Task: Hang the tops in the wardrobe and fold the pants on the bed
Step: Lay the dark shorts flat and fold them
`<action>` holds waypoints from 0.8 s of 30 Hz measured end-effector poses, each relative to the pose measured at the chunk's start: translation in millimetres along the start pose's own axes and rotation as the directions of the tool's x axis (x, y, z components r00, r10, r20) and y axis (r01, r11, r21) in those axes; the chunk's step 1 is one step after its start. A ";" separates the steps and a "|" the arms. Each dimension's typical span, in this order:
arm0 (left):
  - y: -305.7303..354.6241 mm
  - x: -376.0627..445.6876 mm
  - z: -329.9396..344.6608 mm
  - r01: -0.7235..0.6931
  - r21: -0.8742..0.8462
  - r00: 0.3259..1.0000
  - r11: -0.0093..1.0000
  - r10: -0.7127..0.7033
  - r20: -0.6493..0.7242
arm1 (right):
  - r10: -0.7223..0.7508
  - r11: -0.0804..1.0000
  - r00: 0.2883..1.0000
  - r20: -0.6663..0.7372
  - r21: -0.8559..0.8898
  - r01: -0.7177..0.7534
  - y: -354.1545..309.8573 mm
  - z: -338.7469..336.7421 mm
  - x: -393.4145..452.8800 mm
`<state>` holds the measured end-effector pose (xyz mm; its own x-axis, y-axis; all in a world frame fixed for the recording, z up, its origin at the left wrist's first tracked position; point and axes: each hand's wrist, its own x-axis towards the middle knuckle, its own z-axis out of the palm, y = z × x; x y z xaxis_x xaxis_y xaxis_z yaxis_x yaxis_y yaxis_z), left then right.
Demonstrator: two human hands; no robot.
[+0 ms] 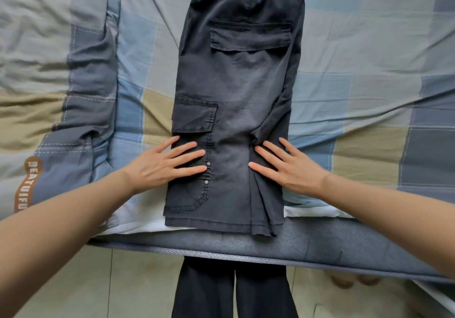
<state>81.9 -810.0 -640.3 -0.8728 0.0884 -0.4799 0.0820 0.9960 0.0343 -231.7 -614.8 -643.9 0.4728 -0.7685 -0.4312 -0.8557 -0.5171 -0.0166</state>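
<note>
From the head view, the pants (234,111) lie flat on the bed (344,76), already doubled lengthwise leg over leg, waistband at the far end and hems at the near edge of the mattress. The left hand (163,163) rests flat on the pants' left edge, just below the cargo pocket (194,115), fingers straight and spread, gripping nothing. The right hand (286,166) presses the pants' right edge the same way, fingers extended, over a bunched crease where the under leg puckers. A rumpled quilt (73,91) lies left of the pants, well apart from them.

The step looks like smoothing before a crosswise fold. The likely trouble sits under the right hand: if that pucker is not worked flat, the fold would probably lock it in and leave a lumpy bundle. The hems also lie at the mattress edge, so a careless pull toward the body could drag them over it. No tops or wardrobe show here.
</note>
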 end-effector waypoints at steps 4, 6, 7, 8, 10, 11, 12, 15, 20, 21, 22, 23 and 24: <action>-1.5 9.4 -0.7 0.030 -0.077 1.000 0.997 -0.030 0.005 | 0.000 0.992 0.995 0.102 0.125 -0.012 5.2 -5.8 -4.0; -0.6 5.3 -7.5 0.024 -0.209 0.999 0.978 -0.016 0.039 | -0.042 0.980 0.990 0.132 0.196 0.016 8.8 -12.4 -11.5; 1.4 4.0 -8.7 0.014 -0.256 1.000 0.966 -0.009 0.020 | -0.063 0.967 0.989 0.135 0.253 0.027 9.0 -12.3 -16.4; 6.8 2.9 -7.1 0.009 -0.303 1.000 0.953 -0.004 0.018 | -0.078 0.936 0.984 0.162 0.353 0.016 7.7 -12.0 -20.9; 14.5 -2.6 -9.7 0.118 -0.643 0.982 0.757 0.009 0.191 | -0.039 0.661 0.962 0.269 0.729 -0.177 5.0 -16.9 -28.4; 18.0 -4.2 -14.5 0.238 -0.838 0.965 0.490 -0.024 0.260 | 0.049 0.327 0.938 0.344 0.882 -0.340 3.7 -23.0 -30.7; 20.5 -5.2 -22.2 0.344 -0.929 0.938 0.135 -0.092 0.334 | 0.143 -0.030 0.893 0.426 0.904 -0.426 3.8 -28.1 -32.9; 12.1 -7.9 -30.1 0.365 -0.686 0.786 -0.630 -0.187 0.590 | 0.260 -0.637 0.689 0.676 0.657 -0.403 6.3 -30.7 -38.5; 33.5 -3.0 -22.9 0.370 -0.691 0.730 -0.621 -0.265 0.629 | 0.247 -0.705 0.535 0.808 0.528 -0.474 -6.8 -23.5 -33.6; 40.6 -3.3 -20.1 0.379 -0.690 0.717 -0.616 -0.277 0.640 | 0.260 -0.687 0.521 0.813 0.535 -0.492 -10.7 -22.1 -33.2; 48.5 -5.5 -16.6 0.382 -0.691 0.709 -0.613 -0.285 0.645 | 0.282 -0.671 0.516 0.809 0.551 -0.496 -14.8 -19.9 -33.7; 54.5 -8.9 -14.5 0.384 -0.694 0.707 -0.609 -0.289 0.645 | 0.310 -0.649 0.519 0.797 0.576 -0.497 -17.1 -19.3 -35.3; 60.2 -14.2 -12.2 0.381 -0.698 0.709 -0.606 -0.292 0.641 | 0.325 -0.612 0.531 0.783 0.602 -0.513 -19.7 -17.4 -37.8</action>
<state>93.4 -751.2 -620.7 -0.3346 -0.2345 -0.9127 -0.7182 -0.5636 0.4081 -229.0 -582.1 -611.6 -0.1916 -0.2808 -0.9404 0.1541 0.9377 -0.3114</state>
